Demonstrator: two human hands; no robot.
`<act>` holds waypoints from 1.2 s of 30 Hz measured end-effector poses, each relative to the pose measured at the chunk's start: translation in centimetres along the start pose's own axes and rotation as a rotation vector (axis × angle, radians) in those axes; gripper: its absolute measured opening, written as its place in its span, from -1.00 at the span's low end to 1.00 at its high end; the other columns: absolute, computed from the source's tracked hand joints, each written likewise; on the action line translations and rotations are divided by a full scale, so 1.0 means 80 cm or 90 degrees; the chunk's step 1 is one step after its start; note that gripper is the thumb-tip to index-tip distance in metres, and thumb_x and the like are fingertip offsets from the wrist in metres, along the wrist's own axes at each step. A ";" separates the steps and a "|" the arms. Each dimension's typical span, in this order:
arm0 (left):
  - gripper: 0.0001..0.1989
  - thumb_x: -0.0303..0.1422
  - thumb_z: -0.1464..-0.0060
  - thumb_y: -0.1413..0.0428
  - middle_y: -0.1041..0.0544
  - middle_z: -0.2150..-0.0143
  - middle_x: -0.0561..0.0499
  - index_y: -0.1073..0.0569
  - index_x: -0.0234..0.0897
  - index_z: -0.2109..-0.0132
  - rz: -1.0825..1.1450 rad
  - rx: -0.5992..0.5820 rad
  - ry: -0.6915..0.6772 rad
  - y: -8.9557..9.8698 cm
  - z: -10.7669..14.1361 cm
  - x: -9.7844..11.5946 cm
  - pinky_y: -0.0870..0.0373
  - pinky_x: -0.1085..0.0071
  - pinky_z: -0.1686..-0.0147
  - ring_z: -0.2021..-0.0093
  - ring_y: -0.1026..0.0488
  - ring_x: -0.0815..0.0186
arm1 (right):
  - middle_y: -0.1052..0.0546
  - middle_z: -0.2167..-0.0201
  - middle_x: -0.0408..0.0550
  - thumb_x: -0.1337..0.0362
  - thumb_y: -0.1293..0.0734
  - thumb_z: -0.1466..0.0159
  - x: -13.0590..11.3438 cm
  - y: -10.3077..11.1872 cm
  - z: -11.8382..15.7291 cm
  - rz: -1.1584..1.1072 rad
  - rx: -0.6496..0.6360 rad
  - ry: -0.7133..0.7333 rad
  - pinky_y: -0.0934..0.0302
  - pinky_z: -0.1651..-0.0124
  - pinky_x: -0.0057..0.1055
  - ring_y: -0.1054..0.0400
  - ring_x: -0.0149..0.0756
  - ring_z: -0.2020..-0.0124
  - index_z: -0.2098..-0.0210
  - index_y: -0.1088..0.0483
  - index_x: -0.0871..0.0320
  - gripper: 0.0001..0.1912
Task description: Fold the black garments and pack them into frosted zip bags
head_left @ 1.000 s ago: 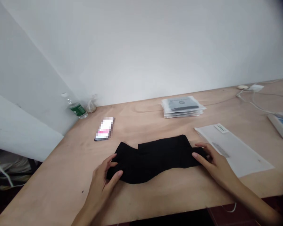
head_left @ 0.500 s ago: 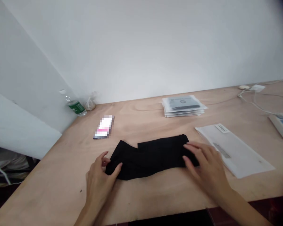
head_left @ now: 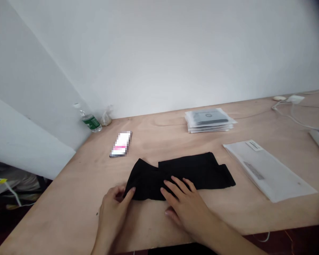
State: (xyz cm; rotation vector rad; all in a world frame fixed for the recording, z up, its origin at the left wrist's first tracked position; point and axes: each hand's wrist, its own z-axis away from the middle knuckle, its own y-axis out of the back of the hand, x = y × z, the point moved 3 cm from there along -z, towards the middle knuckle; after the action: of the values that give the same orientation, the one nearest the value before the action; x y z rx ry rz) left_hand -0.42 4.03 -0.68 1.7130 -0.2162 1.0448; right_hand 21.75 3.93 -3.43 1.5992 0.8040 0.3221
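Your pale wooden table [head_left: 66, 209] bears the folded black fabric piece [head_left: 192, 168], left of the frosted white plastic pouch [head_left: 275, 171]; your right hand [head_left: 190, 207] spreads its fingers over the fabric, your left hand [head_left: 113, 203] pinches its left corner.

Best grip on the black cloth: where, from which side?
I'd pinch the black cloth by its right end, coming from the right. That narrow end juts past the wider middle and no hand covers it. The left hand is at the left end; the right hand has its fingers on the near middle. It lies flat, so an edge should lift easiest.
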 end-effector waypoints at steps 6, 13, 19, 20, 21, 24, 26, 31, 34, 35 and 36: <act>-0.75 -0.17 0.14 -0.14 -0.43 0.44 0.10 -0.27 -0.22 0.48 0.062 0.045 -0.129 -0.006 0.023 0.054 -0.29 0.46 0.50 0.52 -0.34 0.38 | -0.27 -0.16 -0.07 0.05 -0.20 -0.23 -0.004 0.006 -0.002 -0.035 0.025 -0.030 0.03 -0.12 0.06 -0.02 -0.06 -0.20 -0.11 -0.18 0.04 -0.51; -0.92 -0.50 0.00 -0.02 -0.43 0.39 0.04 -0.32 -0.22 0.37 -0.011 0.019 -0.547 -0.075 0.079 0.109 -0.32 0.39 0.37 0.36 -0.37 0.31 | -0.45 0.06 -0.07 0.36 -0.19 -0.21 0.017 0.037 0.013 -0.132 0.128 -0.119 -0.07 -0.02 -0.17 -0.25 -0.21 0.01 0.09 -0.34 0.09 -0.72; -0.86 -0.57 0.00 0.00 -0.50 0.37 0.02 -0.36 -0.25 0.33 -0.096 -0.064 -0.640 -0.108 0.091 0.105 -0.28 0.36 0.42 0.39 -0.38 0.28 | -0.47 0.11 -0.07 0.46 -0.16 -0.19 0.038 0.040 0.026 -0.134 0.145 -0.177 -0.06 0.13 -0.21 -0.28 -0.21 0.13 -0.09 -0.20 0.05 -0.52; -0.86 -0.57 0.00 0.00 -0.50 0.37 0.03 -0.37 -0.24 0.32 -0.096 -0.070 -0.649 -0.107 0.093 0.105 -0.28 0.36 0.41 0.39 -0.39 0.27 | -0.46 0.09 -0.09 0.47 -0.17 -0.18 0.038 0.037 0.025 -0.121 0.140 -0.167 -0.05 0.13 -0.21 -0.27 -0.21 0.12 -0.07 -0.23 0.02 -0.52; -0.86 -0.56 0.00 -0.01 -0.51 0.37 0.03 -0.38 -0.24 0.31 -0.088 -0.080 -0.656 -0.105 0.094 0.104 -0.28 0.35 0.39 0.38 -0.39 0.27 | -0.46 0.08 -0.11 0.47 -0.18 -0.18 0.038 0.035 0.024 -0.108 0.141 -0.160 -0.04 0.14 -0.22 -0.26 -0.20 0.11 -0.04 -0.26 0.01 -0.54; -0.87 -0.49 0.00 -0.07 -0.52 0.29 0.02 -0.39 -0.20 0.26 -0.036 -0.074 -0.642 -0.091 0.096 0.098 -0.30 0.29 0.26 0.29 -0.43 0.26 | -0.47 0.09 -0.11 0.46 -0.20 -0.18 0.038 0.031 0.021 -0.079 0.169 -0.167 -0.03 0.16 -0.23 -0.26 -0.21 0.13 0.05 -0.34 0.03 -0.62; -0.81 -0.37 -0.01 -0.10 -0.50 0.21 -0.04 -0.37 -0.19 0.17 -0.022 -0.007 -0.546 -0.078 0.091 0.087 -0.30 0.22 0.19 0.21 -0.42 0.20 | -0.49 0.13 -0.10 0.47 -0.20 -0.17 0.038 0.031 0.021 -0.065 0.193 -0.181 -0.02 0.18 -0.24 -0.26 -0.22 0.15 0.09 -0.38 0.05 -0.65; -0.48 -0.06 -0.01 -0.02 -0.47 0.23 -0.09 -0.23 -0.22 -0.07 -0.134 -0.028 -0.193 -0.073 0.075 0.066 -0.19 -0.08 0.13 0.20 -0.42 0.03 | -0.50 0.17 -0.05 0.48 -0.21 -0.13 0.036 0.032 0.019 -0.044 0.200 -0.189 -0.02 0.20 -0.23 -0.26 -0.19 0.17 0.10 -0.39 0.09 -0.63; -0.39 -0.08 0.02 -0.06 -0.46 0.25 -0.09 -0.15 -0.26 -0.13 -0.098 -0.084 -0.120 -0.086 0.074 0.073 -0.15 -0.11 0.10 0.20 -0.44 0.02 | -0.48 0.15 -0.04 0.49 -0.20 -0.12 0.036 0.035 0.019 -0.044 0.181 -0.177 -0.03 0.21 -0.23 -0.26 -0.17 0.16 0.08 -0.38 0.08 -0.60; -0.36 -0.10 0.03 -0.07 -0.46 0.26 -0.09 -0.11 -0.26 -0.14 -0.054 -0.090 -0.099 -0.090 0.073 0.075 -0.21 -0.06 0.13 0.23 -0.45 0.05 | -0.47 0.14 -0.04 0.49 -0.19 -0.12 0.036 0.038 0.021 -0.047 0.180 -0.170 -0.04 0.21 -0.23 -0.26 -0.18 0.15 0.07 -0.37 0.07 -0.59; -0.35 -0.13 0.03 -0.08 -0.45 0.27 -0.07 -0.07 -0.26 -0.15 -0.001 -0.092 -0.078 -0.093 0.072 0.075 -0.29 0.02 0.20 0.28 -0.46 0.09 | -0.46 0.14 -0.04 0.49 -0.18 -0.13 0.038 0.041 0.025 -0.050 0.187 -0.164 -0.05 0.21 -0.23 -0.26 -0.19 0.15 0.07 -0.36 0.05 -0.59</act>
State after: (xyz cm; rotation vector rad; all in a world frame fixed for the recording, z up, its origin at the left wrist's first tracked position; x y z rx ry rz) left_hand 10.72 4.26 -1.69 1.6461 -0.3606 0.9026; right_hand 26.20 4.37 -1.43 1.8304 0.7357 -0.0635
